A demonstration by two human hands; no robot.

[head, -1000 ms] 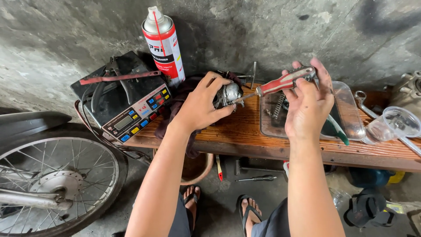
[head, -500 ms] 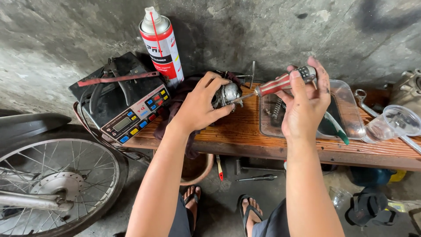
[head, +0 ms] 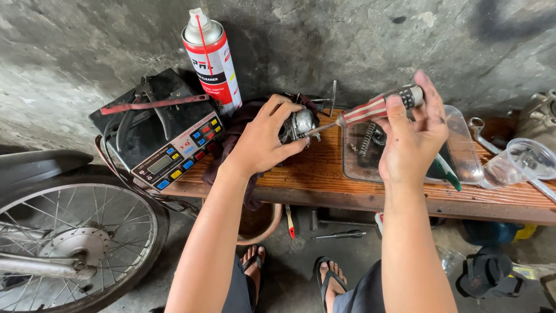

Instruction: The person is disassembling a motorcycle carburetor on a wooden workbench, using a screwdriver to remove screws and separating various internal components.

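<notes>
Nearest the camera, two bare forearms rise from below, with sandalled feet (head: 292,272) on the concrete floor between them. A small screwdriver (head: 339,235) lies on that floor under the bench, and a spoked motorcycle wheel (head: 69,243) stands at the lower left.

Further up, the left hand (head: 263,139) is cupped over a small metal carburetor (head: 298,123), fingers curled round its body and holding it down on the wooden bench (head: 324,179) on top of a dark rag (head: 231,145). The right hand (head: 412,142) is raised just above the bench; its thumb and fingers are pinched round the end of a red-and-white striped screwdriver (head: 370,108), which slants down to the left so that its metal tip meets the carburetor at the left hand's fingertips.

Behind the right hand sits a clear plastic tray (head: 466,159) with a coil spring (head: 365,139) and other small parts in it. A clear plastic cup (head: 518,162) lies tilted near the tray's right side.

At the left end of the bench a black battery charger (head: 168,136) with coloured buttons rests tilted. Behind it, against the grey concrete wall (head: 347,40), a red-and-white spray can (head: 211,58) stands upright.
</notes>
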